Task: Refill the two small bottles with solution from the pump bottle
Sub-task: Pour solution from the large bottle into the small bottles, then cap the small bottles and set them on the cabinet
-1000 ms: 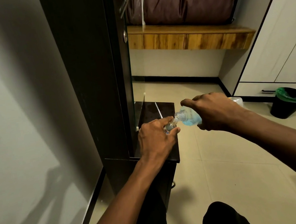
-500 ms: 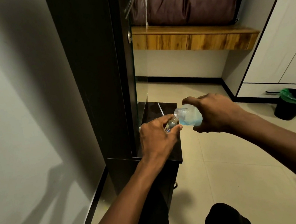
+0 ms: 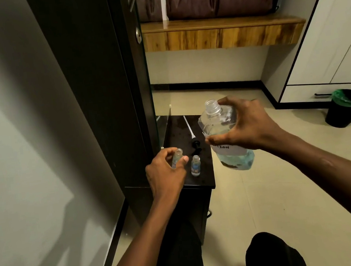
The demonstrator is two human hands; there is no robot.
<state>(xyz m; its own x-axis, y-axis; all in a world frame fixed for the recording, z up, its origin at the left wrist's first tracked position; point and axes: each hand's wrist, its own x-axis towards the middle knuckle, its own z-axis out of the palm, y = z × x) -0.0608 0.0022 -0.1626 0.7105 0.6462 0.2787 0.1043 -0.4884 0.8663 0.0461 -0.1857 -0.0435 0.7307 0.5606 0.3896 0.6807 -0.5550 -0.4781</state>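
Since a moment ago the pump bottle (image 3: 220, 122) has swung back from its pouring tilt to nearly upright and drawn away to the right, so its open neck no longer meets the small bottle (image 3: 177, 157), which has dropped lower, over the near left corner of the dark shelf (image 3: 176, 132).

Fingers and thumb of the right hand (image 3: 251, 125) wrap the pump bottle's body just above its white label. The left hand (image 3: 165, 176) pinches the small bottle around its body, mouth up and uncapped; whether its base touches the shelf is hidden by the fingers. Just to its right the second small bottle (image 3: 195, 166) stands on the shelf, and the black pump head (image 3: 195, 144) lies beyond it with its white tube pointing far.

Judging by the blue liquid pooled low, the pump bottle is probably only moderately heavy, but its thin clear wall may flex and the load will slosh, so a broad grip around the middle suits it. Each small bottle looks light and easy to tip, best held by the body below the narrow neck.
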